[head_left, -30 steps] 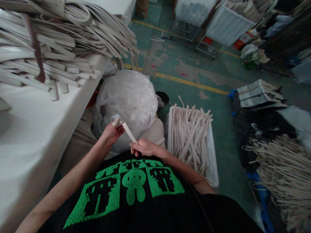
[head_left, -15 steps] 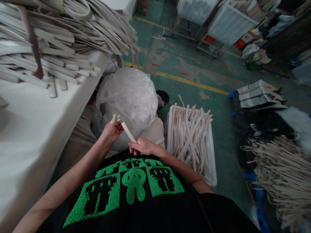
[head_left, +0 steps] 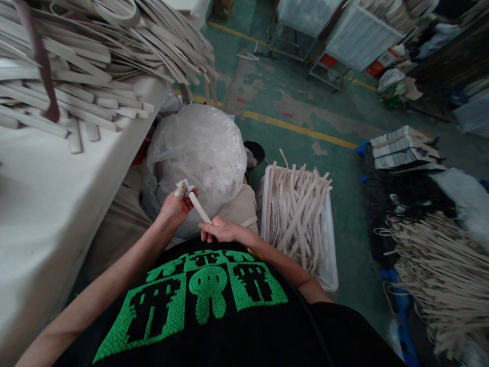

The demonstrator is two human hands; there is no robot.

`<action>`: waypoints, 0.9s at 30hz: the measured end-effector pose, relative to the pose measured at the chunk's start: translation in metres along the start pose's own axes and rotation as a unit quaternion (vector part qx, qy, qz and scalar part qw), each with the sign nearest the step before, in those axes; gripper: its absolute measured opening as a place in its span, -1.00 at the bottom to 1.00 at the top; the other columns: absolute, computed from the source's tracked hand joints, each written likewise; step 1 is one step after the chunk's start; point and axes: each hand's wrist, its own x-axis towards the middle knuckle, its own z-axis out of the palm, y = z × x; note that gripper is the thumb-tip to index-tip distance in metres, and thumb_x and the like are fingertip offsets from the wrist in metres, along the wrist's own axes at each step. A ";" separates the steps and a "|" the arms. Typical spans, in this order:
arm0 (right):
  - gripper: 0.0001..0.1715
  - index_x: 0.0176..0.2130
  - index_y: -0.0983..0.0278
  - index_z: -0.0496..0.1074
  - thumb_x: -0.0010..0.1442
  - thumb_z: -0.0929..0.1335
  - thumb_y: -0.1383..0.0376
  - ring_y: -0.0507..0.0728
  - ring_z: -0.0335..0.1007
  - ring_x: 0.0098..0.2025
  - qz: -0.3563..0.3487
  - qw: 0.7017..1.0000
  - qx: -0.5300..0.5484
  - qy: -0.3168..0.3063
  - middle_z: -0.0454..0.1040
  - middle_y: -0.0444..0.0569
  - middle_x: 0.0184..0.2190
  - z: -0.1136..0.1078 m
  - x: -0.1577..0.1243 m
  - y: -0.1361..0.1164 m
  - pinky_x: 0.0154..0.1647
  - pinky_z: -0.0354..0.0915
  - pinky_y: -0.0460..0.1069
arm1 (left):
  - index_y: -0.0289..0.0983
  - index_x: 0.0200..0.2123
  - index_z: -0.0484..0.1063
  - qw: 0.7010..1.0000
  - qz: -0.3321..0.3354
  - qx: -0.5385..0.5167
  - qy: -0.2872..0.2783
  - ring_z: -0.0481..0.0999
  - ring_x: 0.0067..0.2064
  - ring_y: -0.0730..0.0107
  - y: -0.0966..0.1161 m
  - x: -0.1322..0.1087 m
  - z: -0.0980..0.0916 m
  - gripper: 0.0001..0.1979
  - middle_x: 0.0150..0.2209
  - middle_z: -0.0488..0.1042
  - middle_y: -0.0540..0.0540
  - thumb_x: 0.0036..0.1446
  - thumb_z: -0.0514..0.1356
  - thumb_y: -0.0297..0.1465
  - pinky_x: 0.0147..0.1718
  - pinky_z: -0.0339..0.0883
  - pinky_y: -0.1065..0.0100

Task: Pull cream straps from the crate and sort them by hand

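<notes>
My right hand [head_left: 221, 229] is closed round a pale, flat strap [head_left: 199, 208] just above my lap. The strap slants up and left, its far end at the fingers of my left hand [head_left: 176, 208]. A small, thin white piece [head_left: 185, 183] is pinched between the thumb and fingers of that hand, against the strap's end. Something beige, like a cover or tape, wraps the left thumb [head_left: 180, 189]. Directly beyond both hands stands a round bundle of clear plastic bag [head_left: 198, 148] with pale contents. How the white piece sits on the strap is too small to tell.
A white-covered table [head_left: 95, 188] on the left bears a heap of pale straps [head_left: 87, 104]. To my right stands a white bin [head_left: 331, 244] full of fabric strips [head_left: 296, 214]. Bundled cords [head_left: 439, 275] lie far right. Carts with white crates [head_left: 362, 35] stand at the back.
My left fingers have come up to the strap's end, and the white piece now sits against it. My right hand keeps its hold. The view has shifted slightly.
</notes>
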 end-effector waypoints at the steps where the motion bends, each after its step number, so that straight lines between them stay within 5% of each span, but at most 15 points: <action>1: -0.43 -0.37 0.38 0.54 0.49 0.21 0.10 -0.08 0.26 -0.62 0.005 1.000 0.009 -0.003 0.45 -0.14 -0.55 0.000 0.000 0.000 -0.63 0.20 -0.18 | -0.28 -0.45 0.48 1.000 0.005 0.003 -0.005 0.56 -0.43 0.44 0.000 0.000 -0.001 -0.63 -0.47 0.59 -0.04 -0.03 0.48 -0.13 -0.34 0.42 0.42; 10: -0.38 -0.36 0.39 0.46 0.54 0.09 0.13 -0.11 0.08 -0.75 -0.010 0.994 0.100 -0.051 0.44 -0.14 -0.62 -0.012 0.007 -0.013 -0.63 0.22 -0.16 | -0.33 -0.44 0.54 0.994 -0.014 0.070 -0.080 0.55 -0.41 0.35 -0.014 -0.015 0.003 -0.65 -0.47 0.59 -0.11 -0.16 0.54 -0.22 -0.37 0.40 0.36; 15: -0.69 -0.01 0.37 0.43 0.45 0.26 0.20 -0.06 0.39 -0.60 -0.146 0.983 0.066 0.092 0.55 -0.11 -0.42 -0.023 -0.029 -0.019 -0.53 0.29 -0.15 | -0.33 -0.41 0.56 0.999 0.015 0.004 -0.048 0.54 -0.40 0.43 0.002 -0.021 0.007 -0.78 -0.42 0.60 -0.10 0.02 0.46 -0.31 -0.36 0.43 0.41; 18: -0.56 0.23 0.29 0.31 0.40 0.29 0.30 -0.06 0.37 -0.60 -0.213 0.954 0.019 0.212 0.54 -0.17 -0.41 -0.026 -0.058 -0.025 -0.51 0.32 -0.14 | -0.32 -0.38 0.58 0.998 0.028 -0.041 -0.029 0.55 -0.37 0.46 0.009 -0.029 0.011 -0.84 -0.37 0.61 -0.09 0.07 0.43 -0.35 -0.34 0.43 0.44; 24: -0.44 0.34 0.22 0.22 0.41 0.27 0.28 -0.06 0.29 -0.63 -0.239 0.909 -0.082 0.331 0.55 -0.19 -0.43 -0.030 -0.069 -0.051 -0.51 0.32 -0.11 | -0.38 -0.34 0.64 0.979 0.023 0.001 -0.204 0.51 -0.39 0.41 -0.009 -0.055 0.036 -0.67 -0.37 0.62 -0.15 -0.09 0.52 -0.25 -0.29 0.44 0.35; 27: -0.39 0.37 0.21 0.18 0.42 0.29 0.20 -0.06 0.33 -0.62 -0.266 0.898 -0.104 0.334 0.57 -0.16 -0.38 -0.031 -0.088 -0.059 -0.51 0.34 -0.11 | -0.37 -0.31 0.66 0.975 0.056 -0.004 -0.214 0.53 -0.33 0.38 -0.003 -0.060 0.044 -0.62 -0.31 0.64 -0.17 -0.11 0.53 -0.19 -0.25 0.42 0.35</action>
